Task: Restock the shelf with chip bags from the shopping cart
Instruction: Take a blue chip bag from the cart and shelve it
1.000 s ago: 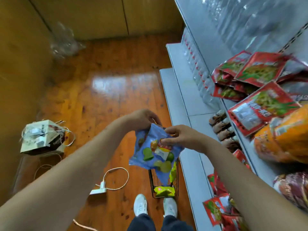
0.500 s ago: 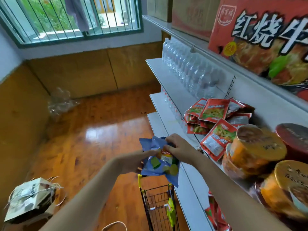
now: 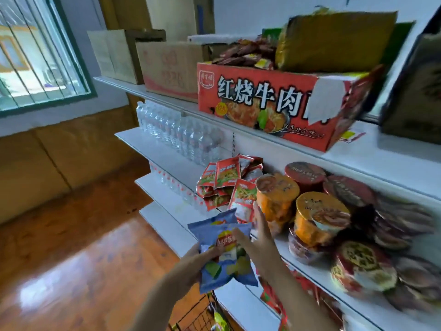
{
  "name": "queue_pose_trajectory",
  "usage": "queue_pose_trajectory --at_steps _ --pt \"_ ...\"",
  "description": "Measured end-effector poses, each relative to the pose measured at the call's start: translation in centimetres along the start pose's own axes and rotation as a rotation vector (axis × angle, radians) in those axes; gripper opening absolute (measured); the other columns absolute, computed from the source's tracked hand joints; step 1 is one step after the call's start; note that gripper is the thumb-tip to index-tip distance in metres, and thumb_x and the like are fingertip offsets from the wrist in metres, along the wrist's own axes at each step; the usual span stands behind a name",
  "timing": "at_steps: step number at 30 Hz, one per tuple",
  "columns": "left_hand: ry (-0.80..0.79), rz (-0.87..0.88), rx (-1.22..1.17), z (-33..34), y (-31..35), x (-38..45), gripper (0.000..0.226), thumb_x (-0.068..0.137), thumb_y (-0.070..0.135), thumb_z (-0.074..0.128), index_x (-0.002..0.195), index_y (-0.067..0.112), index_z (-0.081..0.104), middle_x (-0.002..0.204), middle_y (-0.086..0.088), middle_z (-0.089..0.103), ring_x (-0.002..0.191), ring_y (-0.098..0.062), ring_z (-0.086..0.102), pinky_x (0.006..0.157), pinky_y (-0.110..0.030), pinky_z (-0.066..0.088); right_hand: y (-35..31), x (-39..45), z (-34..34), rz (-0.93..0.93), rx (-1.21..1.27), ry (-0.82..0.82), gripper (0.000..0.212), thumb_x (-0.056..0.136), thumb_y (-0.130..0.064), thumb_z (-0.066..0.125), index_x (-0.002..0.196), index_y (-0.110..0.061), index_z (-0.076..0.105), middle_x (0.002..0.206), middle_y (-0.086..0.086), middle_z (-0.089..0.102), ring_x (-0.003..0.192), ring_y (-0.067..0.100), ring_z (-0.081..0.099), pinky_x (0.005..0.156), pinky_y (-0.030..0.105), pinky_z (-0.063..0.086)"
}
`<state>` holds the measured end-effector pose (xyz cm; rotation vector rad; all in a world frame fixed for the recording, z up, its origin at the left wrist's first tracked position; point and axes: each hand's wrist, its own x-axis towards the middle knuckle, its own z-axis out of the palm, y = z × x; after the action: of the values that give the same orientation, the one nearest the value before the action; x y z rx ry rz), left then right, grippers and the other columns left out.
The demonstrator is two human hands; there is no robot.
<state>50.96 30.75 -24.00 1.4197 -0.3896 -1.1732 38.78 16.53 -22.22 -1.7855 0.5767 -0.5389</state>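
Blue chip bags held up in front of the white shelf, above the shopping cart.

The left hand (image 3: pixel 191 265) grips the blue chip bags (image 3: pixel 224 252) from the lower left, thumb curled over the front; there look to be two bags, one behind the other. Their long axis runs roughly upright, tilted a little left at the top, with the printed fronts facing the camera and the top seams pointing up toward the shelf (image 3: pixel 167 154). The right hand (image 3: pixel 260 240) is open, fingers straight and reaching up just beside the bags' right edge, its thumb against the front bag. Just beyond the fingertips lie red snack packets (image 3: pixel 226 175) and orange noodle cups (image 3: pixel 276 197) on the shelf. The black wire shopping cart (image 3: pixel 195 316) sits below the bags at the frame's bottom edge.
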Motion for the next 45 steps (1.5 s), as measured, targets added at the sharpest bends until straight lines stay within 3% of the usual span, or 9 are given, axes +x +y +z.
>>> queue_pose_trajectory --at_steps 2,11,15,19,24,31,36,41,45 --pt "-0.096 -0.035 0.016 2.8 -0.4 0.3 0.046 0.086 0.029 0.073 0.125 0.01 0.058 0.112 -0.017 0.073 0.1 -0.036 0.071 0.091 -0.048 0.056 0.7 -3.4 -2.8 0.106 0.042 -0.002 0.113 0.059 -0.083 0.061 0.151 -0.046 0.008 0.152 -0.027 0.015 0.137 -0.004 0.02 0.097 0.0 0.031" --pt "-0.407 -0.166 0.022 22.7 -4.0 -1.4 0.031 0.093 0.015 0.058 0.114 -0.007 0.064 0.097 -0.026 0.074 0.076 -0.032 0.075 0.06 -0.033 0.061 1.9 -19.5 -18.3 0.241 -0.065 0.233 0.143 0.047 -0.078 0.072 0.151 -0.037 -0.016 0.153 -0.025 0.02 0.132 -0.002 0.035 0.094 0.007 0.042" --pt "-0.505 -0.136 0.1 33.9 -7.1 -3.4 0.037 0.092 0.016 0.063 0.127 0.006 0.057 0.11 -0.024 0.072 0.096 -0.04 0.072 0.078 -0.043 0.061 2.5 -28.4 -25.7 0.297 -0.082 0.422 0.128 0.067 -0.051 0.081 0.152 -0.032 -0.013 0.14 -0.026 0.023 0.123 -0.005 0.035 0.077 -0.005 0.04" --pt "-0.636 -0.112 0.167 46.4 -11.4 -6.9 0.046 0.091 0.021 0.065 0.134 0.016 0.05 0.116 -0.02 0.071 0.106 -0.04 0.068 0.097 -0.053 0.052 5.0 -38.3 -33.6 0.295 -0.017 0.671 0.099 0.068 -0.045 0.083 0.144 -0.04 0.019 0.136 -0.022 0.049 0.12 -0.004 0.053 0.09 0.004 0.043" --pt "-0.921 -0.05 0.348 60.3 -16.3 -11.7 0.049 0.086 0.028 0.069 0.131 0.017 0.053 0.113 -0.004 0.075 0.103 -0.023 0.072 0.08 -0.03 0.059 8.5 -49.7 -42.3 0.393 0.063 0.9 0.045 0.079 -0.04 0.079 0.118 -0.027 0.061 0.105 -0.012 0.074 0.099 0.005 0.07 0.087 0.027 0.056" --pt "-1.044 -0.172 0.414 74.8 -23.0 -15.0 0.033 0.09 0.018 0.067 0.121 0.01 0.059 0.105 -0.007 0.077 0.093 -0.025 0.074 0.074 -0.03 0.059 12.2 -60.4 -50.8 0.552 0.188 1.153 0.015 0.101 -0.04 0.044 0.107 -0.032 0.055 0.092 -0.019 0.063 0.085 -0.005 0.061 0.064 -0.002 0.04" --pt "-1.136 -0.282 0.43 84.3 -26.7 -13.4 0.038 0.087 0.012 0.069 0.122 0.007 0.057 0.111 -0.017 0.074 0.1 -0.037 0.071 0.086 -0.045 0.057 16.1 -64.0 -57.7 0.612 0.276 1.269 0.045 0.087 -0.056 0.056 0.12 -0.026 0.062 0.101 -0.009 0.074 0.091 0.004 0.07 0.086 0.024 0.056" --pt "-1.216 -0.334 0.46 95.6 -29.8 -9.3 0.042 0.088 0.006 0.067 0.127 0.007 0.053 0.113 -0.02 0.072 0.102 -0.041 0.07 0.09 -0.051 0.057 19.4 -64.8 -66.0 0.633 0.274 1.464 0.025 0.093 -0.043 0.059 0.113 -0.029 0.057 0.1 -0.017 0.066 0.076 -0.012 0.057 0.061 0.001 0.044" --pt "-1.245 -0.358 0.48 104.9 -30.8 -6.2 0.028 0.093 0.02 0.063 0.118 0.008 0.059 0.108 -0.018 0.074 0.095 -0.035 0.073 0.073 -0.038 0.062 22.5 -64.1 -74.3 0.644 0.232 1.652 0.076 0.069 -0.076 0.063 0.122 -0.022 0.06 0.109 -0.004 0.071 0.094 0.008 0.069 0.077 0.023 0.056"
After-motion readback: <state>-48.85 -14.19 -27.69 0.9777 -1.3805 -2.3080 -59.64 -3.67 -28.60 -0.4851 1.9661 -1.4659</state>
